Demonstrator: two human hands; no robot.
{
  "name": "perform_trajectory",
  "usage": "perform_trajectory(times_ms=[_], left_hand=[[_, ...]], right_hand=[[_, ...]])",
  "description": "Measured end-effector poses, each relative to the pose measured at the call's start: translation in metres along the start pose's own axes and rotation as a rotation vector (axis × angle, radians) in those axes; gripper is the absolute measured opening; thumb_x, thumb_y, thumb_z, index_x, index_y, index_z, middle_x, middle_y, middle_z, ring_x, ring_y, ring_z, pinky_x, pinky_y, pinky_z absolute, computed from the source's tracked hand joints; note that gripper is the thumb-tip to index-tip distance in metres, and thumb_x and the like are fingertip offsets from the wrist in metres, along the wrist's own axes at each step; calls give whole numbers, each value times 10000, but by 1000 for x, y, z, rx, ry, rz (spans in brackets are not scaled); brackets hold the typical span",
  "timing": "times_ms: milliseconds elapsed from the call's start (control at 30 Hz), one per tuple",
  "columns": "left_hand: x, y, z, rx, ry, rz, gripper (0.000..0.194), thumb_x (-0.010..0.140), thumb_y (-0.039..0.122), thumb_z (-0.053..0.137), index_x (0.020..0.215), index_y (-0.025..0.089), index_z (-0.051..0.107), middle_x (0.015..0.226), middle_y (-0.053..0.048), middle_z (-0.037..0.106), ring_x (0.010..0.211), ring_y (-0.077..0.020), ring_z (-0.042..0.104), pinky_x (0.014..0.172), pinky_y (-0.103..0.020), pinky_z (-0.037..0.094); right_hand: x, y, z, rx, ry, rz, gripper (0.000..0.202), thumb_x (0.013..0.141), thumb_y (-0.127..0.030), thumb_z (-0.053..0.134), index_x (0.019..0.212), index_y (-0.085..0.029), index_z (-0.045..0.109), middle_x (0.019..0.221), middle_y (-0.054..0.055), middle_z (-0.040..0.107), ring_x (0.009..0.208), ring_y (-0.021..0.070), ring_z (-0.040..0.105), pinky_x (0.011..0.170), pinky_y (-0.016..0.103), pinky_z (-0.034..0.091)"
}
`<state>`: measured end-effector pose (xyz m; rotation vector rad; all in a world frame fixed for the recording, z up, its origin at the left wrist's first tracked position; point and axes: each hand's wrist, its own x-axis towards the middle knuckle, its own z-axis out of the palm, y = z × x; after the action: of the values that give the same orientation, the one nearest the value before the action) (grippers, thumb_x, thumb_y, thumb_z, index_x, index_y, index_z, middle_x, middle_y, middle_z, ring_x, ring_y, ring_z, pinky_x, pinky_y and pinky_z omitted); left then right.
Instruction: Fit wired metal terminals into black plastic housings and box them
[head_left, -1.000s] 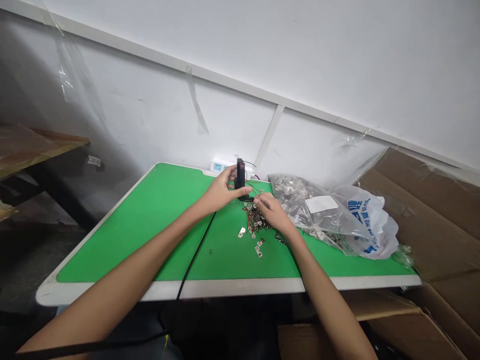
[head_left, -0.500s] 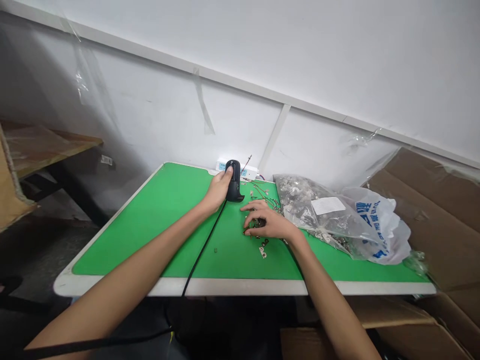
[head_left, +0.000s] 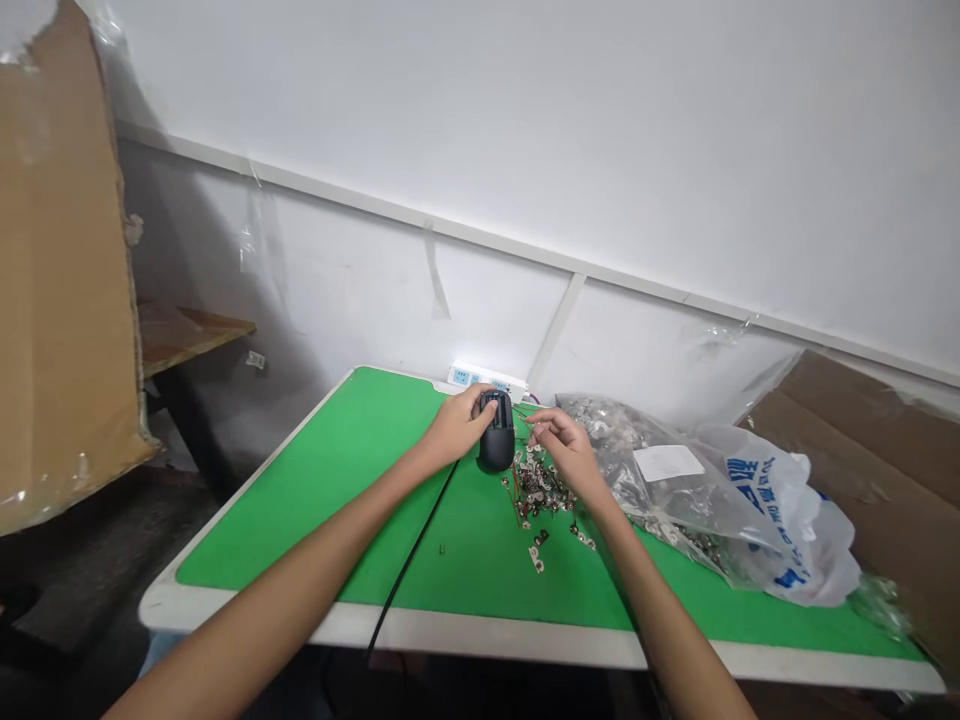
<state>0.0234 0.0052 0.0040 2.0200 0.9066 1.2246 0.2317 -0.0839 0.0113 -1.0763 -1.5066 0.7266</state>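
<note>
My left hand (head_left: 461,425) is closed around a black rounded handheld device (head_left: 496,440), thumb on its upper face, and holds it tilted above the table. Just to its right, my right hand (head_left: 562,437) has its thumb and index finger pinched together at a thin dark wire (head_left: 520,411), though its far end is hard to make out. Below both hands lies a pile of small metal parts (head_left: 541,488), some with thin wires. A few pale metal clips (head_left: 536,558) rest nearer the front edge.
A clear plastic bag of metal parts (head_left: 622,440) and a white bag with blue print (head_left: 795,510) lie on the right of the green tabletop (head_left: 300,500). A power strip (head_left: 480,377) sits by the wall. Black cable (head_left: 412,560) crosses the front edge. Cardboard (head_left: 60,270) stands left.
The device has turned in my left hand, with its rounded end now downward. My right hand has moved up off the metal parts and its spread fingers have closed to a pinch. The view has shifted.
</note>
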Motion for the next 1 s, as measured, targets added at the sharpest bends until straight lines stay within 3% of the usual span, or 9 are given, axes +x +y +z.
perform_trajectory(times_ms=[100, 200, 367, 467, 667, 1000], left_hand=[[1, -4, 4, -64, 3, -35, 402, 947, 435, 562, 1186, 165, 738, 997, -89, 787, 827, -238, 679, 828, -358, 515], [2, -7, 12, -248, -21, -88, 431, 924, 477, 560, 1117, 146, 759, 1113, -119, 796, 995, -276, 710, 926, -374, 523], [4, -8, 13, -263, -78, -219, 432, 863, 527, 578, 908, 143, 770, 924, -97, 791, 877, -268, 682, 796, -344, 498], [4, -4, 10, -239, -120, -268, 404, 829, 532, 606, 798, 150, 734, 764, -55, 724, 737, -217, 612, 672, -302, 436], [0, 5, 10, -296, -169, -391, 339, 839, 490, 622, 748, 167, 673, 593, 19, 539, 526, -140, 442, 504, -269, 310], [-5, 9, 14, -392, -146, -474, 364, 850, 507, 659, 709, 174, 617, 559, 42, 469, 496, -120, 408, 457, -262, 259]], right_hand=[[22, -8, 10, 116, -29, 65, 364, 897, -581, 717, 1067, -259, 741, 1005, 73, 808, 990, 267, 771, 925, 420, 596], [39, -9, 19, 169, -33, 46, 482, 845, -652, 741, 1125, -260, 745, 1128, 98, 816, 1051, 294, 786, 941, 443, 625], [35, -1, 21, -78, 55, -151, 321, 929, -556, 691, 1023, -267, 793, 939, 69, 831, 831, 266, 803, 823, 434, 656], [25, 5, 18, -242, 116, -221, 230, 942, -449, 676, 960, -272, 821, 958, 68, 831, 806, 258, 785, 729, 406, 642], [22, 15, 25, -217, 152, -143, 177, 874, -376, 720, 933, -248, 825, 914, 60, 829, 802, 241, 762, 720, 367, 623], [18, 17, 37, -286, 195, -164, 153, 871, -359, 711, 845, -246, 810, 877, 54, 797, 819, 241, 725, 731, 363, 565]])
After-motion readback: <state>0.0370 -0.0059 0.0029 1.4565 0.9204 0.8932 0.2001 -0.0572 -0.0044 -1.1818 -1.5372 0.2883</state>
